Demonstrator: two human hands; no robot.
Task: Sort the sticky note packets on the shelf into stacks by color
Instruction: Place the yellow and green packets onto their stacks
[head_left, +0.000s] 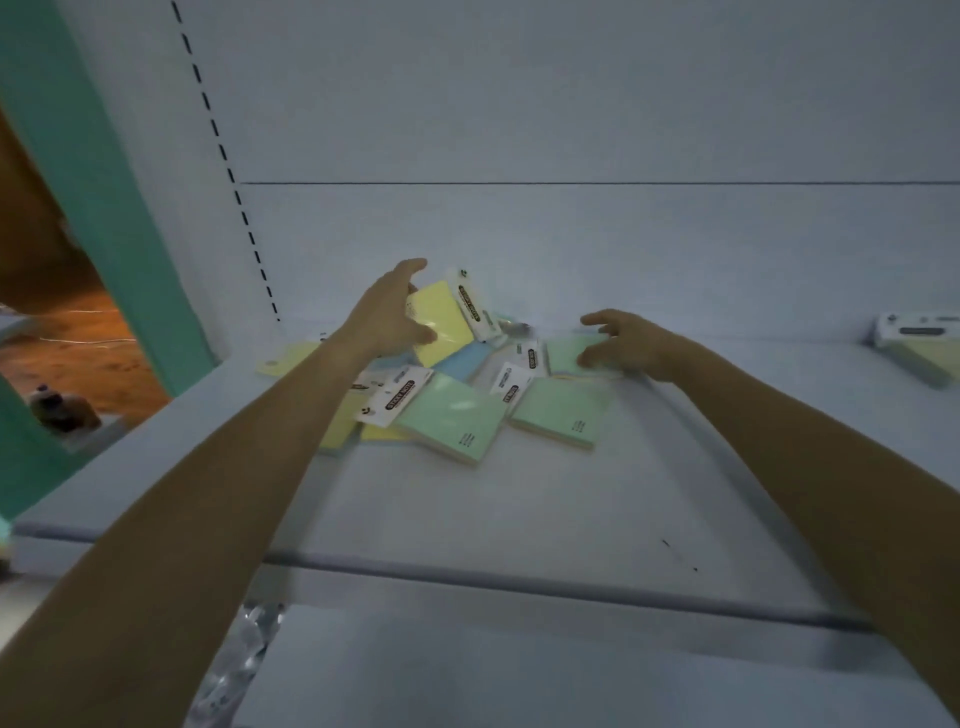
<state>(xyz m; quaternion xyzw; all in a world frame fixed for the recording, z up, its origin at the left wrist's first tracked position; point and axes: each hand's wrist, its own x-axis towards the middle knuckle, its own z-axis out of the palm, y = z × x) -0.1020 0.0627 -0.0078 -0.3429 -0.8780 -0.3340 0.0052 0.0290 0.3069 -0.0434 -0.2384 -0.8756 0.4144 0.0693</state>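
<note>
Both bare forearms reach in from the near edge over the white shelf (519, 519); landmark = the jumbled pile of packets (457, 384) mid-shelf.

At the pile's near side lie two green packets side by side: green packet w/ white header (452, 415) on the left, second green packet (563, 410) just right of it, both flat on the shelf. Yellow packets (343, 415) poke out at the pile's left side, partly under the left forearm. A blue packet (465, 361) shows in the pile's middle.

Left hand (387, 322) is above the pile's left-rear part, thumb and fingers wrapped round a yellow packet (441, 322), tilted up off the heap. Right hand (628, 340) is at the pile's right-rear corner, fingers curled, tips touching a third green packet (571, 353); grip vs. mere touch – can't tell.

Well right of the pile, near the frame edge, sits a separate stack (917, 348). Behind the pile rises the white back panel (571, 234).
</note>
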